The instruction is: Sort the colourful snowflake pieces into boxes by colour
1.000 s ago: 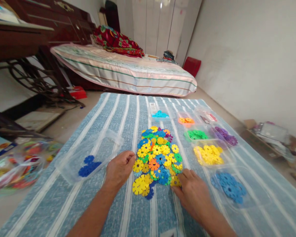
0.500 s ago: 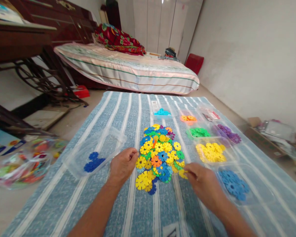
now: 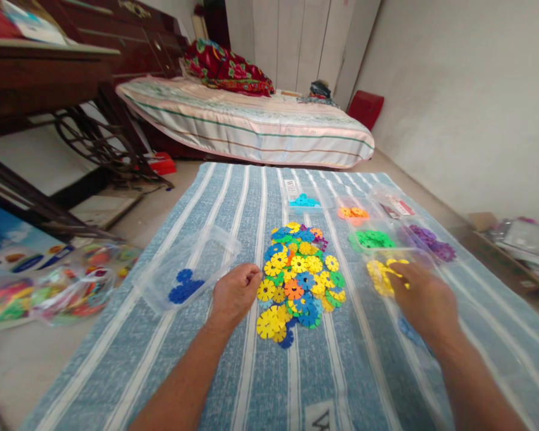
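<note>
A heap of notched plastic snowflake discs (image 3: 305, 280), mostly yellow with blue, green and orange ones, lies mid-cloth. At its left edge my left hand (image 3: 237, 293) rests with curled fingers; no disc shows in them. My right hand (image 3: 424, 293) is over the clear box of yellow discs (image 3: 379, 278), its fingers pinched on a yellow disc (image 3: 393, 270). That hand hides part of the yellow box and most of the light-blue discs (image 3: 411, 330) nearer me. To the left, a clear box (image 3: 227, 242) holds a few dark-blue discs (image 3: 185, 287).
Beyond the right hand stand boxes of green discs (image 3: 375, 239), purple discs (image 3: 431, 242), orange discs (image 3: 353, 213) and cyan discs (image 3: 304, 200). Bags of colourful pieces (image 3: 72, 287) lie on the floor at left. A bed (image 3: 251, 129) is behind the striped cloth (image 3: 206, 383).
My right hand has moved from the heap's right edge rightward and away to the yellow box, carrying a yellow disc. My left hand keeps its place beside the heap. The view has shifted slightly.
</note>
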Demonstrator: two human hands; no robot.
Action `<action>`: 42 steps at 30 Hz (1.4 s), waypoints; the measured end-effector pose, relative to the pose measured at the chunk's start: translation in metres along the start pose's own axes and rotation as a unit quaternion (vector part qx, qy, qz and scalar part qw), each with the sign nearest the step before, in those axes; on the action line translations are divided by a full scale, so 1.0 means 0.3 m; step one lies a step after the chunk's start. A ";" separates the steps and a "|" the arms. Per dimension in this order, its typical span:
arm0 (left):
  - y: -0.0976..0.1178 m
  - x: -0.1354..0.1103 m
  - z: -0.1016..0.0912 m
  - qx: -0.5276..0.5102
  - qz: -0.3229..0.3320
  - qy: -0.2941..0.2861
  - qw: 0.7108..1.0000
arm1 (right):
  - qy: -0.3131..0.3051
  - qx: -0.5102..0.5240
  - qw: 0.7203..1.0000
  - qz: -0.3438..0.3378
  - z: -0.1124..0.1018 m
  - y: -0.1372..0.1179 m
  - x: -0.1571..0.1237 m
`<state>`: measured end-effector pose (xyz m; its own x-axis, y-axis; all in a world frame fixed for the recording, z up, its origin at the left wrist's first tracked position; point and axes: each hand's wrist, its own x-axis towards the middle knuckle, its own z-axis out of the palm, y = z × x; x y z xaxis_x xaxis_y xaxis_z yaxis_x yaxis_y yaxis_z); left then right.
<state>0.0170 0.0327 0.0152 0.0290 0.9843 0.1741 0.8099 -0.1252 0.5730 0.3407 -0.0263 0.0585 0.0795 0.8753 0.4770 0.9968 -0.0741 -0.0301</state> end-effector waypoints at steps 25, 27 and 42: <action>-0.001 0.010 -0.009 0.013 -0.002 -0.011 1.000 | -0.034 0.198 0.915 -0.351 0.072 -0.586 -0.152; 0.000 0.011 -0.011 0.010 -0.001 -0.010 1.000 | -0.009 0.225 0.916 -0.333 0.072 -0.574 -0.147; -0.006 0.000 0.005 -0.009 -0.009 -0.012 1.000 | 0.109 -0.070 0.987 -0.093 -0.035 0.052 0.030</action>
<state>0.0164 0.0330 0.0130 0.0285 0.9892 0.1438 0.8001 -0.1088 0.5900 0.3570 -0.0245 0.0716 -0.1238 0.7578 0.6407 0.9818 0.0001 0.1897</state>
